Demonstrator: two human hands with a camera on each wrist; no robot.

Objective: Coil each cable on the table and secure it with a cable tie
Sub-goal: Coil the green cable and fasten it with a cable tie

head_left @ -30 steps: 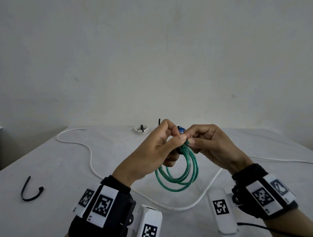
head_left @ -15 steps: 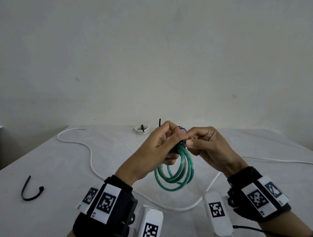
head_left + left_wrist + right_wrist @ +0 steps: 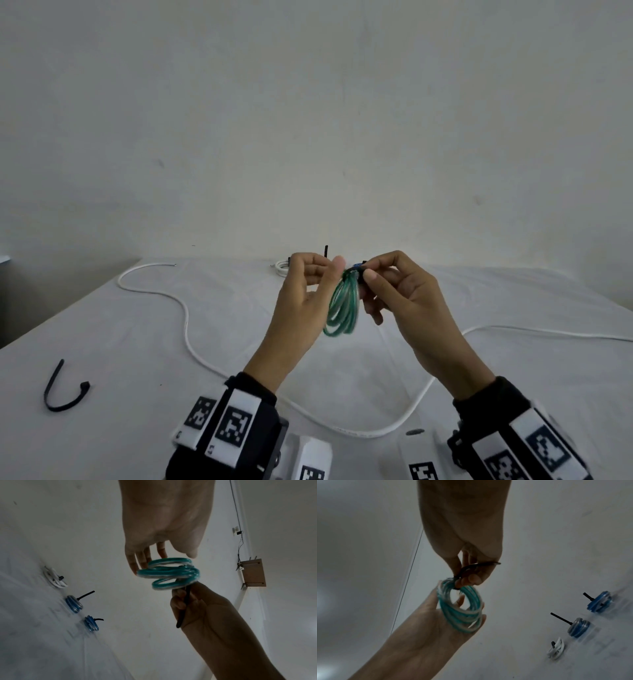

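A coiled green cable (image 3: pixel 342 308) hangs in the air between my hands, edge-on to the head view. My right hand (image 3: pixel 364 274) pinches the black cable tie (image 3: pixel 476 565) wrapped round the top of the coil; the tie's tail (image 3: pixel 183 605) runs back across its fingers. My left hand (image 3: pixel 325 270) sits just left of the coil with relaxed fingers. Its fingertips (image 3: pixel 142 562) touch the green loops (image 3: pixel 169 573) without gripping, and the palm lies behind the coil (image 3: pixel 460 612) in the right wrist view.
A long loose white cable (image 3: pixel 186 325) snakes across the white table (image 3: pixel 120 342) under my hands. A spare black tie (image 3: pixel 65 394) lies at the near left. At the back sit a tied white coil (image 3: pixel 282 267) and two tied blue coils (image 3: pixel 73 603) (image 3: pixel 91 623).
My left hand has released its pinch at the top of the coil and loosened its fingers. The coil has turned edge-on, hanging from the tie in my right hand.
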